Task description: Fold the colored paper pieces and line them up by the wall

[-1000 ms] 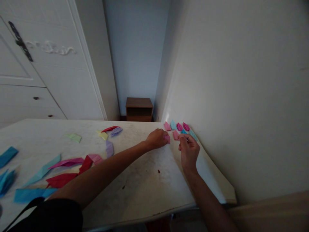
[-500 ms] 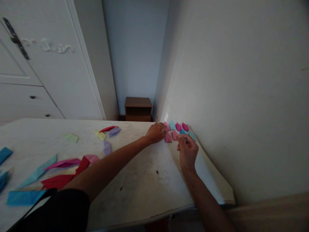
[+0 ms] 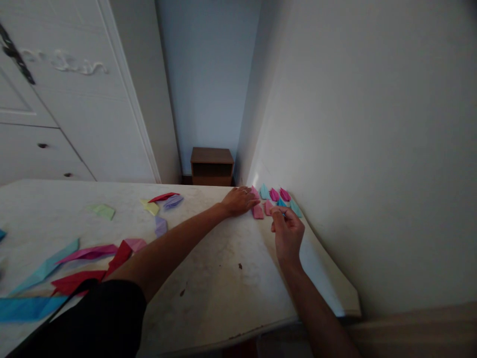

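Small folded paper pieces stand in rows at the table's far right corner: a light blue one, magenta ones and a darker blue one. My left hand rests there, fingers stretched out, its tips touching a pink folded paper. Fingertips of my right hand are pinched together at the right edge of another pink folded paper. The fingers partly cover that edge. Close to the right hand's knuckles stands another light blue folded paper.
Folded strips lie on the white table at left: red, magenta, light blue and blue. Smaller lilac and green pieces lie farther back. A wall borders the right edge.
My view has turned slightly, so the table and strips sit farther left. My left hand reaches slightly less far over the pink pieces; my right hand keeps its pinch in nearly the same place.
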`<state>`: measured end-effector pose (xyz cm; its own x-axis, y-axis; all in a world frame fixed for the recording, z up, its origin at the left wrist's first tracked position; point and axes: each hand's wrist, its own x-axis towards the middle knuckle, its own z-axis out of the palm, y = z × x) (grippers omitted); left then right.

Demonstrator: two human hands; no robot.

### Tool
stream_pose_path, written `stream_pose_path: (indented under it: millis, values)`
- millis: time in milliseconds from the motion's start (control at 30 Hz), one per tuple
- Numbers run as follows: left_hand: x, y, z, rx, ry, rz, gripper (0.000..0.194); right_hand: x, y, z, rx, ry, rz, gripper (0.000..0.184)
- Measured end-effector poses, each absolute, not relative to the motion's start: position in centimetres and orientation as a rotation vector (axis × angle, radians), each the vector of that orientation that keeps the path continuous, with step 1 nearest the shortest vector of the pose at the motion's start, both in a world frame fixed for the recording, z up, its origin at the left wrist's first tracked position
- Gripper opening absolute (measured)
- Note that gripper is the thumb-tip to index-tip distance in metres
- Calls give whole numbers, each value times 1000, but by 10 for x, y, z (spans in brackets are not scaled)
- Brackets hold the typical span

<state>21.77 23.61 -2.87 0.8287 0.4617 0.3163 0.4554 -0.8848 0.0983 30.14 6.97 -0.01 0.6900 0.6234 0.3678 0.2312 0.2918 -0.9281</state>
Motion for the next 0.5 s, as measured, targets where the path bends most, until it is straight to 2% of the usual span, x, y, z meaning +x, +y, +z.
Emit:
stream_pose_path:
  millis: [200, 300, 500]
  values:
    - [213, 231, -28, 2958, 783, 647, 48, 301, 69, 1, -1274, -805, 311, 20]
    - [207, 221, -27, 2994, 647, 701, 45, 303, 69, 1, -1274, -802, 300, 22]
    - [209, 213, -29, 3024, 566, 632, 46, 307, 70, 0, -1251, -770, 269, 20]
